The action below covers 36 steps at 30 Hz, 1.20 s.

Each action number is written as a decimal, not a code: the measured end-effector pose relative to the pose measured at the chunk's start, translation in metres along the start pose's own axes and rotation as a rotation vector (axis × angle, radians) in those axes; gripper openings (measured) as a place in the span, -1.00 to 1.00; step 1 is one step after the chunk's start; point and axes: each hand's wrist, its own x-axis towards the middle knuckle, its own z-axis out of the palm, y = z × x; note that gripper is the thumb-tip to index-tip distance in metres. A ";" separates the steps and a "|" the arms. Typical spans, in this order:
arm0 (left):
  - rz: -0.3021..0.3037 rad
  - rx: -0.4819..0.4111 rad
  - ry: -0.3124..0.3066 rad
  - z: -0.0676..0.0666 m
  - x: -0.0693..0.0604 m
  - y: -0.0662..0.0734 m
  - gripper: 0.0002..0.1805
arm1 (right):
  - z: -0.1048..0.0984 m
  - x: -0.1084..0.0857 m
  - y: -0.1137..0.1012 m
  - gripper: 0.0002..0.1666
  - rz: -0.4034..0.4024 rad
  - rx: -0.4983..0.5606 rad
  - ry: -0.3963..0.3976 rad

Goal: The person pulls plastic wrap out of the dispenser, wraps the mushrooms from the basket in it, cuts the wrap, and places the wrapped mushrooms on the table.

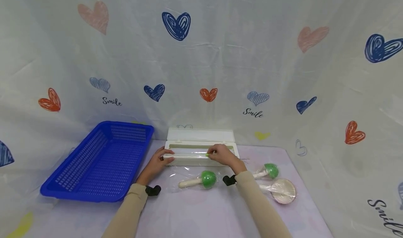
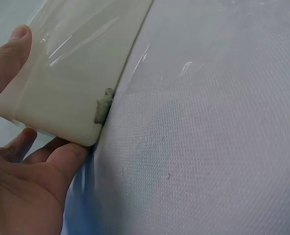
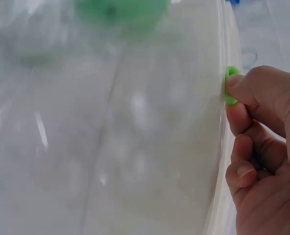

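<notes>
A white cling film dispenser stands by the back wall with its lid raised. My left hand holds its left end; in the left wrist view the thumb lies against the film-covered face and fingers bend round the corner. With thumb and forefinger, my right hand pinches the small green slide cutter on the dispenser's edge. Clear cling film hangs from that edge down to the table, about a green-domed thing with a cream handle; whether it is fully wrapped I cannot tell.
A blue plastic basket stands at the left. Right of my right forearm lie another green-domed thing and a round-headed cream thing with a handle, both in clear film. A heart-printed curtain hangs behind the table.
</notes>
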 end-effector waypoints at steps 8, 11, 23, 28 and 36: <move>0.007 -0.010 0.008 0.002 -0.002 0.004 -0.64 | -0.022 -0.031 0.025 -0.89 0.087 -0.053 0.034; 0.018 -0.018 -0.001 0.001 -0.003 0.002 -0.62 | -0.023 -0.033 0.029 -0.89 0.075 -0.063 0.022; 0.025 0.023 0.007 -0.001 -0.002 0.000 -0.63 | -0.036 -0.037 0.038 -0.87 0.040 -0.139 0.012; 0.021 0.019 0.040 -0.005 -0.002 -0.002 -0.66 | -0.046 -0.046 0.045 -0.88 0.049 -0.174 0.016; 0.032 0.002 0.006 0.000 0.000 0.001 -0.65 | -0.054 -0.056 0.050 -0.89 0.078 -0.159 0.005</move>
